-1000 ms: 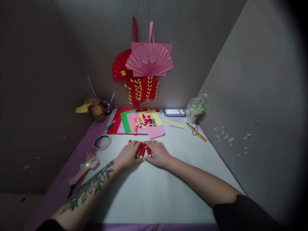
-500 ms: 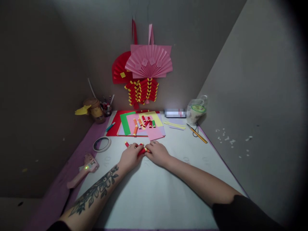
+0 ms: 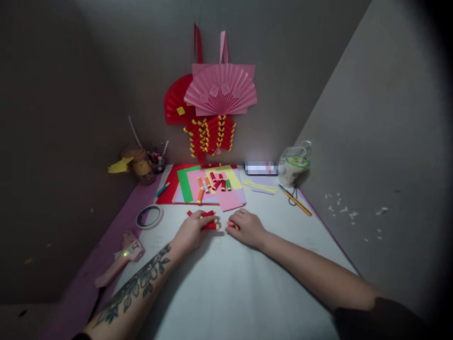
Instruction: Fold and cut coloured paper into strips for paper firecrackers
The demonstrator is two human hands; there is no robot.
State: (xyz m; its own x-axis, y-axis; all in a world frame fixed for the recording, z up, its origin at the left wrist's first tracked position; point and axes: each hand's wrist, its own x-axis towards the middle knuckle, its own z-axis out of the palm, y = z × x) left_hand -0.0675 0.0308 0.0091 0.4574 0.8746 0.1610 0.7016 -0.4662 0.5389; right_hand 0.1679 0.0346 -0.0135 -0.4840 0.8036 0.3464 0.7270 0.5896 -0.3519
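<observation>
My left hand (image 3: pixel 189 231) is closed over a few small red paper rolls (image 3: pixel 211 227) with yellow ends on the white tabletop. The yellow-banded ends of these rolls stick out past its fingers. Across a small gap, my right hand (image 3: pixel 249 229) is closed around an orange paper roll (image 3: pixel 232 225), which shows only partly between the fingers. Just beyond both hands, several orange, red and green rolls (image 3: pixel 228 184) lie on a stack of coloured paper (image 3: pixel 231 201).
At left are a roll of tape (image 3: pixel 161 218), a pink glue gun (image 3: pixel 132 248) and a lidded cup (image 3: pixel 141 165). Yellow strips (image 3: pixel 260 187), a yellow-orange pencil (image 3: pixel 300 207) and a bagged cup (image 3: pixel 292 170) stand right. Paper fans (image 3: pixel 221 89) with firecracker strings hang behind.
My hands have drawn apart. The right has moved right with the orange roll, away from the red rolls under the left hand. The view has shifted slightly.
</observation>
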